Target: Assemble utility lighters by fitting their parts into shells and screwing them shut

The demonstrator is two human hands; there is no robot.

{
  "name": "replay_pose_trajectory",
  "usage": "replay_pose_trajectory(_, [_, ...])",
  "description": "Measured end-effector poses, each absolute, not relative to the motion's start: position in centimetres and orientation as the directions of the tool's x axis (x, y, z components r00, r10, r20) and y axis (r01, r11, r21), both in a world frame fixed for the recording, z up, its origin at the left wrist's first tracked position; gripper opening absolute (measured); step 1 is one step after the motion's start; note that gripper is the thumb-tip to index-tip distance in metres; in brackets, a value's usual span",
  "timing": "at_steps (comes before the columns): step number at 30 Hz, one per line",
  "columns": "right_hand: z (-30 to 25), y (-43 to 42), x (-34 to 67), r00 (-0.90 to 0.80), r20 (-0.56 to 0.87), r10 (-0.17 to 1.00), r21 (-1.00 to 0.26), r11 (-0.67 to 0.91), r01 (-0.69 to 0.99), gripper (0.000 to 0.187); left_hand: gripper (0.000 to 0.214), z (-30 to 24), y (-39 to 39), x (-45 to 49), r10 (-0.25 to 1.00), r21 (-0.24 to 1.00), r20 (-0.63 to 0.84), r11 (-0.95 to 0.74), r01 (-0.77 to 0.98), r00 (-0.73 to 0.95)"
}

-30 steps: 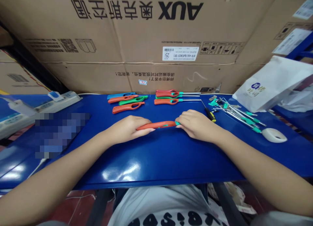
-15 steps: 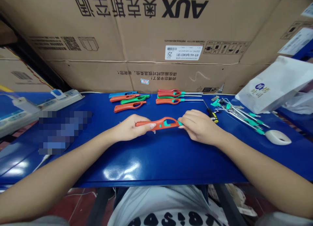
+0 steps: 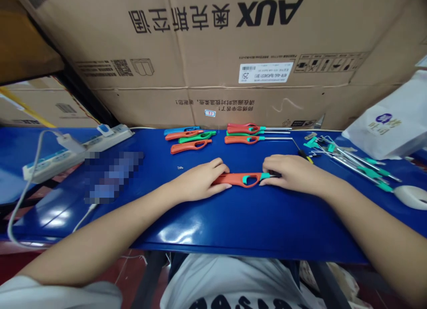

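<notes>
An orange gas lighter (image 3: pixel 236 179) with a teal trigger lies level, low over or on the blue table, between my two hands. My left hand (image 3: pixel 202 180) is closed on its rear end, thumb on the near side and fingers on the far side. At the other end, my right hand (image 3: pixel 291 172) pinches the teal collar; most of the rod there is hidden by the fingers. A few tiny screws (image 3: pixel 180 168) rest beyond my left wrist. Farther back are orange, green and blue lighter casings (image 3: pixel 191 146) without rods, and several lighters with metal rods (image 3: pixel 242 140).
A screwdriver (image 3: pixel 304 156) lies beyond my right hand, beside a pile of metal rods with teal parts (image 3: pixel 358 168). A white oval object (image 3: pixel 412 197) and a white bag (image 3: pixel 387 122) stand right. A power strip (image 3: pixel 83 148) is left; a large cardboard box (image 3: pixel 213 46) backs the table (image 3: pixel 213 224).
The lighter has come down closer to the table, both hands with it. My left thumb has moved off the casing's top face to its near side. The camera view has shifted left.
</notes>
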State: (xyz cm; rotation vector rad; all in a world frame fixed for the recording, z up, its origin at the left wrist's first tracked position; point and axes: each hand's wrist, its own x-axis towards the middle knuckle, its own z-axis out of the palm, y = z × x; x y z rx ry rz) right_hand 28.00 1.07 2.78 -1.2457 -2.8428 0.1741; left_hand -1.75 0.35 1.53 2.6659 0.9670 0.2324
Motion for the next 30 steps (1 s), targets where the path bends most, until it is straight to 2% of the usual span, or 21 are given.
replay_pose_trajectory(3, [3.3,1.3,28.9,-0.626,-0.066,0.777,-0.186,0.606,0.773,0.038,0.028,1.4,-0.5,-1.3,0.691,0.271,0.056,-0.705,0.655,0.720])
replay_pose_trajectory(5, [3.7,1.6,29.9,-0.431,-0.055,0.901,-0.102,0.424,0.900,0.043,0.028,1.5,-0.9,-1.2,0.709,0.305,0.051,-0.681,0.666,0.703])
replay_pose_trajectory(7, [4.1,1.9,31.2,-0.160,0.009,0.987,0.044,0.159,0.986,0.045,0.027,1.8,-1.0,-1.3,0.714,0.373,0.055,-0.663,0.649,0.698])
replay_pose_trajectory(9, [4.2,2.5,32.6,0.033,0.018,0.999,0.137,-0.035,0.990,0.042,0.024,2.2,-0.9,-1.6,0.713,0.429,0.063,-0.652,0.626,0.699])
replay_pose_trajectory(11, [4.0,3.1,33.7,0.158,-0.083,0.984,0.165,-0.143,0.976,0.042,0.019,2.6,-0.7,-1.7,0.712,0.464,0.059,-0.640,0.613,0.699])
replay_pose_trajectory(14, [3.5,3.8,34.4,0.182,-0.233,0.955,0.142,-0.151,0.978,0.025,0.016,2.7,-0.6,-1.9,0.726,0.514,0.050,-0.607,0.606,0.685])
replay_pose_trajectory(16, [3.3,3.9,34.4,0.156,-0.241,0.958,0.131,-0.127,0.983,0.015,0.018,2.6,-0.6,-1.8,0.754,0.549,0.049,-0.569,0.613,0.656])
replay_pose_trajectory(19, [4.1,3.3,34.5,0.176,-0.171,0.969,0.144,-0.152,0.978,0.015,0.024,2.0,-0.7,-1.6,0.800,0.588,0.057,-0.510,0.627,0.597])
replay_pose_trajectory(22, [5.6,2.3,34.5,0.216,-0.018,0.976,0.141,-0.211,0.967,0.028,0.027,1.2,-0.8,-1.2,0.823,0.630,0.080,-0.479,0.611,0.563])
replay_pose_trajectory(24, [6.3,1.8,33.7,0.172,0.180,0.968,0.005,-0.176,0.984,0.030,0.027,0.7,-0.8,-1.0,0.822,0.662,0.109,-0.479,0.576,0.559])
replay_pose_trajectory(26, [6.1,1.4,32.0,0.067,0.355,0.932,-0.301,0.046,0.952,0.031,0.027,0.3,-1.0,-0.7,0.823,0.697,0.129,-0.473,0.540,0.554])
replay_pose_trajectory(28, [5.1,1.2,29.4,-0.060,0.324,0.944,-0.589,0.251,0.768,0.038,0.027,0.2,-1.2,-0.6,0.831,0.727,0.125,-0.448,0.520,0.542])
replay_pose_trajectory(30, [3.6,1.0,26.4,-0.225,0.234,0.946,-0.743,0.323,0.586,0.041,0.028,0.4,-1.4,-0.5,0.833,0.732,0.116,-0.440,0.520,0.542])
